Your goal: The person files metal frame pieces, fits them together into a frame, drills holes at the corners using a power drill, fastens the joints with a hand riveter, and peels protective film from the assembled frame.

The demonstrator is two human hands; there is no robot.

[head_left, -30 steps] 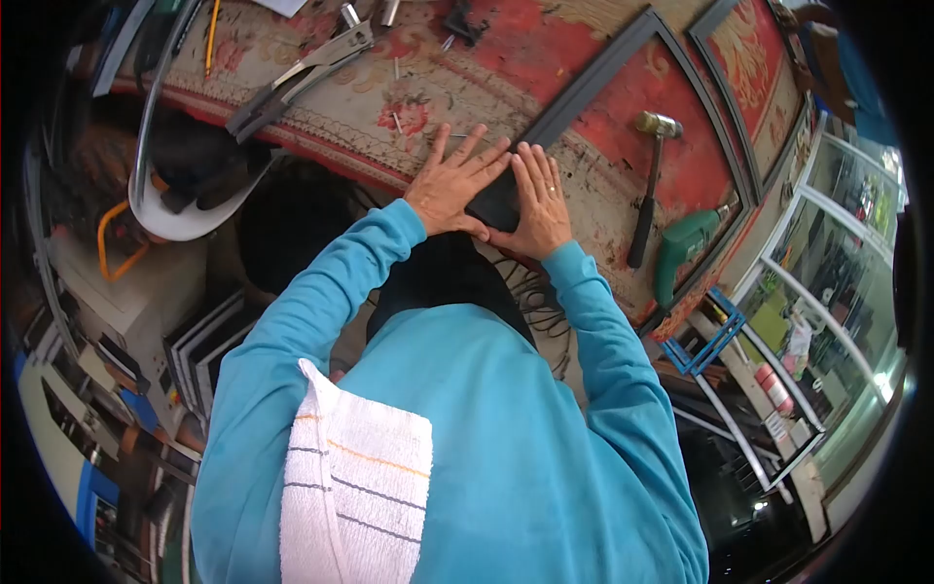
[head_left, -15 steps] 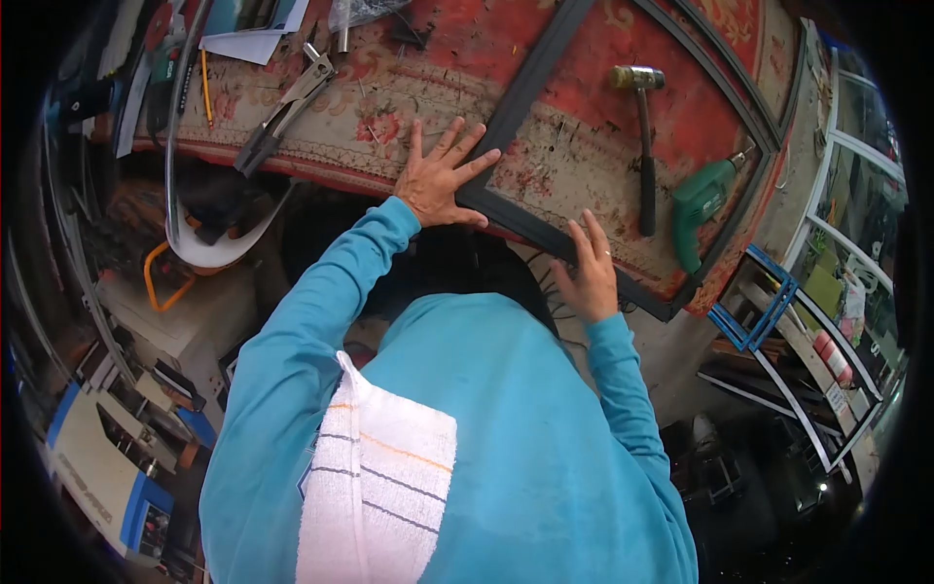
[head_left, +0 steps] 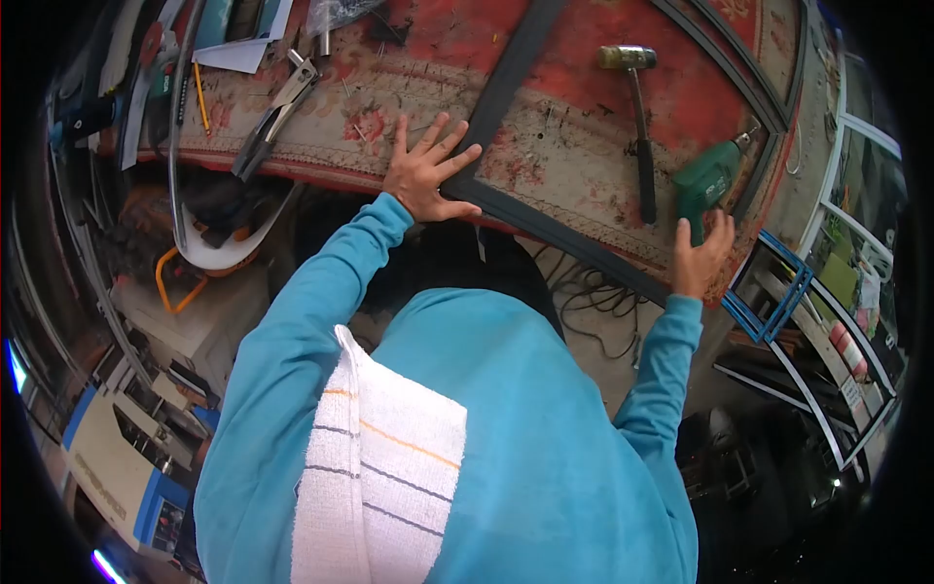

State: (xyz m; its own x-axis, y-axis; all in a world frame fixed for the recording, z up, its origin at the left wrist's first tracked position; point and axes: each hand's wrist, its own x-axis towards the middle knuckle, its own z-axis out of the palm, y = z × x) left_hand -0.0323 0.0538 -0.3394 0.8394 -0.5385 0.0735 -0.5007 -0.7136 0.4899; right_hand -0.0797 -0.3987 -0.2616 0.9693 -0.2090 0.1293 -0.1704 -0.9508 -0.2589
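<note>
My left hand lies spread near the corner of a dark metal frame, its fingertips reaching the frame's long bar and its palm at the table's front edge. My right hand is at the frame's near right corner, which it covers. Its thumb and fingers are apart on either side of the lower handle of a green power drill; whether they touch the handle is unclear. Inside the frame, left of the drill, a mallet with a dark grip lies on the cloth.
A stained red patterned cloth covers the table. Pliers-like tool, a yellow pencil and papers lie on the left. Blue frame pieces stand off the right edge. Cables lie on the floor below.
My right hand has moved right along the frame's near bar to its corner and the drill's handle. The left hand stays spread at the other corner.
</note>
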